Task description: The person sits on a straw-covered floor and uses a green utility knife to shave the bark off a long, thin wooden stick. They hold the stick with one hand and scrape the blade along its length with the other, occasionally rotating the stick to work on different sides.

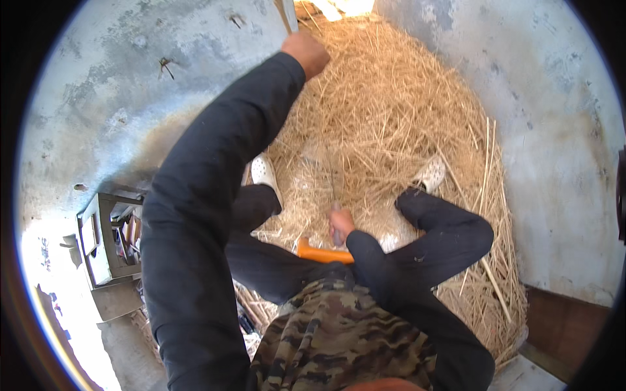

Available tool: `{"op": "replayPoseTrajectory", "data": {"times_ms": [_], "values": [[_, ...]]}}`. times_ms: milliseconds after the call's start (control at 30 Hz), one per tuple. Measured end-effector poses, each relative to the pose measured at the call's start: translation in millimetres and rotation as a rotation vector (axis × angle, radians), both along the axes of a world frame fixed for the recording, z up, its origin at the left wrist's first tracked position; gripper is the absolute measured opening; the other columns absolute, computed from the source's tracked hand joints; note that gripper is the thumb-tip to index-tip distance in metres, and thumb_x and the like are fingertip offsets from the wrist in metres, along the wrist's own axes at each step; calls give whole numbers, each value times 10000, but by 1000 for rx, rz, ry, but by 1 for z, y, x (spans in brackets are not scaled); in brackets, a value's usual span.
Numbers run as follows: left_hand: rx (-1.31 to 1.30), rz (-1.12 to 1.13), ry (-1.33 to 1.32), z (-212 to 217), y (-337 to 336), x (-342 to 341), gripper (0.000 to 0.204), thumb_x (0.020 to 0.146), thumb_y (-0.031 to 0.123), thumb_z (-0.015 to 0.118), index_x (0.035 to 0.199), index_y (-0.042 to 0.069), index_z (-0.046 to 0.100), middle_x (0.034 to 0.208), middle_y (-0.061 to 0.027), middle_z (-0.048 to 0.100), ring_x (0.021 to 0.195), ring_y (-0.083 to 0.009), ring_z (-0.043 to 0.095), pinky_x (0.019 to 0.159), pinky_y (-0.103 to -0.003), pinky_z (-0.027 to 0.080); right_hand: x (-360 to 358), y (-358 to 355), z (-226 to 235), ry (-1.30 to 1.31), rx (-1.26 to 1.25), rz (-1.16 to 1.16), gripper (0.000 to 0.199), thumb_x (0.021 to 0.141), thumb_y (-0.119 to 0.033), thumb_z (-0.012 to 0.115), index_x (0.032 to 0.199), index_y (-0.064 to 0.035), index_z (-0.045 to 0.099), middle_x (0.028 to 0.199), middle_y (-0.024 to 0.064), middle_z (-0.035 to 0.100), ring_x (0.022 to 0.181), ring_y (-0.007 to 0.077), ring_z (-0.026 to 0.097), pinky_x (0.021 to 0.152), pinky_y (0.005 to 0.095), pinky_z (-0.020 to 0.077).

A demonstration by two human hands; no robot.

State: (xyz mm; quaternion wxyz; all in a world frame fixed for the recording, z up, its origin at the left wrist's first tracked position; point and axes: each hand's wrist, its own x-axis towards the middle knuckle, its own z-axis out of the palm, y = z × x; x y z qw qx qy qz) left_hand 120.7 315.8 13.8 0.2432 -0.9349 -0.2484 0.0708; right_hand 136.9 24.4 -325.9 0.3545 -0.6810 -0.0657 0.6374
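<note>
My left hand (306,53) is raised far out at the top, its fingers closed against a thin grey upright edge (287,15) on the wall. My right hand (340,225) is low between my knees, closed around a grey shaft (336,207) that runs down into the straw. An orange handle part (321,254) lies just under that hand, against my lap. A big pile of dry yellow straw (391,111) fills the floor ahead. My white shoes (264,173) (430,174) stand in the straw. The tool's working end is hidden in it.
Rough grey concrete walls (554,117) close in on both sides of the straw. A grey box-like crate (103,244) with odds and ends inside sits low on the left. A brown board (561,326) runs along the lower right.
</note>
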Motion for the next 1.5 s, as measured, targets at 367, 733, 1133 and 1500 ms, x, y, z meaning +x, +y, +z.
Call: {"op": "replayPoseTrajectory", "data": {"times_ms": [367, 733, 1133, 1500], "values": [[-36, -43, -8, -4, 6, -3, 64, 677, 54, 687, 717, 104, 691, 734, -83, 686, 737, -277, 689, 618, -381, 546, 40, 21, 33, 923, 95, -290, 206, 772, -128, 553, 614, -161, 426, 511, -54, 391, 419, 93, 393, 462, 306, 396], [-42, 9, -11, -4, 21, -9, 123, 716, 48, 677, 827, 102, 688, 794, -97, 688, 788, -308, 683, 659, -415, 555, 33, 20, 114, -8, 602, -166, 119, 799, -31, 571, 728, -68, 483, 560, 29, 483, 392, 125, 449, 372, 307, 376], [-42, 127, 13, -3, 6, -2, 91, 714, 53, 701, 798, 81, 721, 805, -97, 705, 816, -295, 693, 684, -406, 572, 33, 7, 10, -90, 75, 29, 162, 786, -32, 547, 658, -43, 449, 485, 66, 460, 332, 160, 435, 332, 334, 349], [16, 65, 89, -1, 5, 17, 113, 727, 46, 680, 789, 126, 731, 803, -65, 701, 789, -274, 686, 652, -370, 547, 21, -7, -16, -199, 28, 75, 172, 827, -155, 591, 835, 16, 602, 585, 58, 505, 465, 179, 498, 431, 355, 393]]}}
